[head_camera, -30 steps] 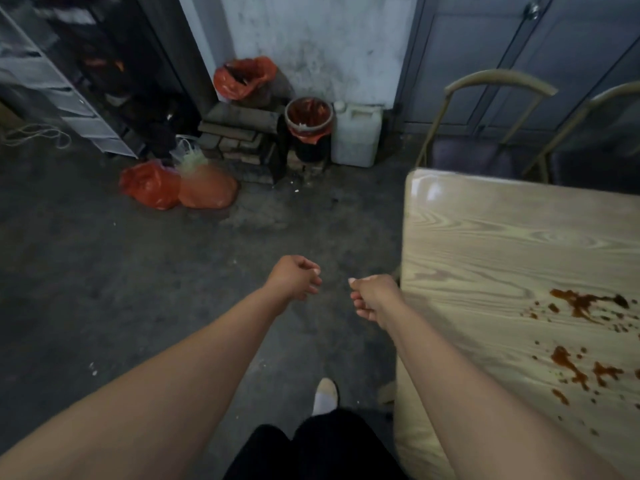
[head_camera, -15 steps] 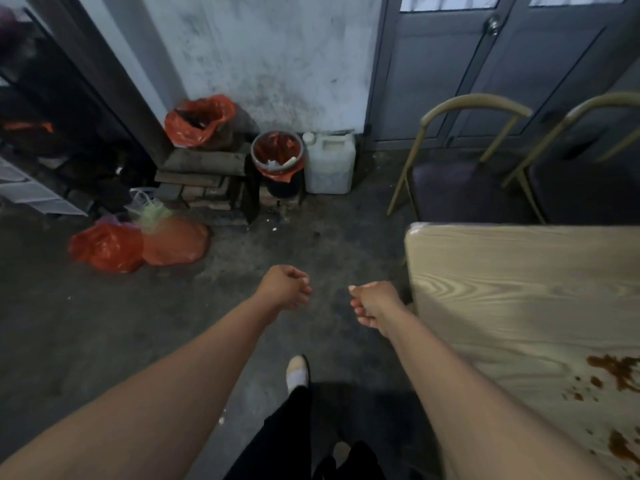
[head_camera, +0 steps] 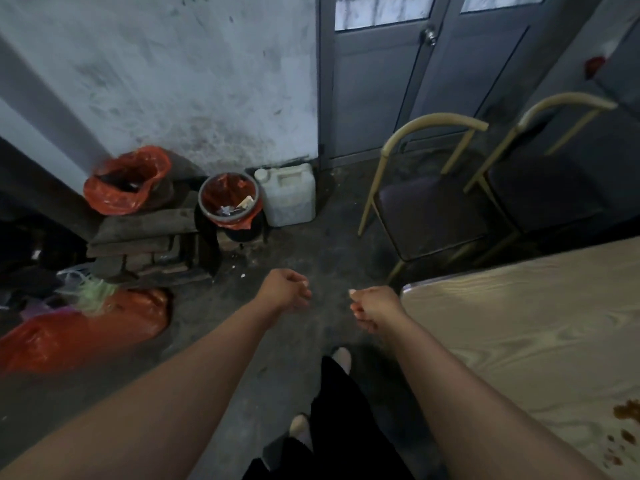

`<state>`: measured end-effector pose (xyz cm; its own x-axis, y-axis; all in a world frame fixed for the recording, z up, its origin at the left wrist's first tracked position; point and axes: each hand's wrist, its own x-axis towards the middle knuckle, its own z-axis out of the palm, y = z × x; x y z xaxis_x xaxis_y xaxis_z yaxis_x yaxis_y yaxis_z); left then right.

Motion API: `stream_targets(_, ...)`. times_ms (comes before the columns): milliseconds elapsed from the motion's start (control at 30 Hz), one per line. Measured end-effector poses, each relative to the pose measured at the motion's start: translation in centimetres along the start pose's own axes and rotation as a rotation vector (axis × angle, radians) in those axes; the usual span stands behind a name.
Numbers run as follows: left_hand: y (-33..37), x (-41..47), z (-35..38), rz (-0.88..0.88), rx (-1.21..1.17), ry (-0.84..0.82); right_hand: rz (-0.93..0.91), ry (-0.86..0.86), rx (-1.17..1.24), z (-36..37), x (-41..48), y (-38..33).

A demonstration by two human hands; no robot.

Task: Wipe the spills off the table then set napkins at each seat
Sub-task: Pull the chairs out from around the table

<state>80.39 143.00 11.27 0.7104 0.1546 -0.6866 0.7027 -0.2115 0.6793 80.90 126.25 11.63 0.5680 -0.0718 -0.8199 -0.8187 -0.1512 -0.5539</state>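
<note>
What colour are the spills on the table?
The spills are reddish-brown; head view, lower right.

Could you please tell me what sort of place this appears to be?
Probably a modest dining room or a small eatery's back area: a wood-grain table with brown spills, two metal-framed chairs beside it, and a red-lined waste bin and white jerrycan by a stained wall.

A stained whitewashed wall (head_camera: 194, 81) fills the upper left of my view, meeting a grey double door (head_camera: 398, 98) with glass panes at upper right, in dim light. Two chairs (head_camera: 429, 216) with tan curved backs and dark seats stand at right centre on the dark concrete floor (head_camera: 311, 251). At left centre a white jerrycan (head_camera: 289, 195) sits just beside a red-lined bin (head_camera: 229, 202) and stacked bricks (head_camera: 138, 251), red bags (head_camera: 86, 330) at lower left.
</note>
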Motion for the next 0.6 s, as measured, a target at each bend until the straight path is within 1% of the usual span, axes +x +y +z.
stream_targets(133, 4.2, 4.6, -0.1, 0.013, 0.035, -0.009, 0.018, -0.016, 0.046, -0.5, 3.6, -4.6)
stream_targets(367, 12.4, 11.6, 0.1, 0.001, 0.067, -0.011, 0.078, 0.011, 0.093, -2.5, 9.1, -13.4)
stream_targets(600, 20.5, 18.0, 0.0, 0.034, 0.131, -0.052, 0.098, 0.035, 0.251, -4.2, 13.9, -21.5)
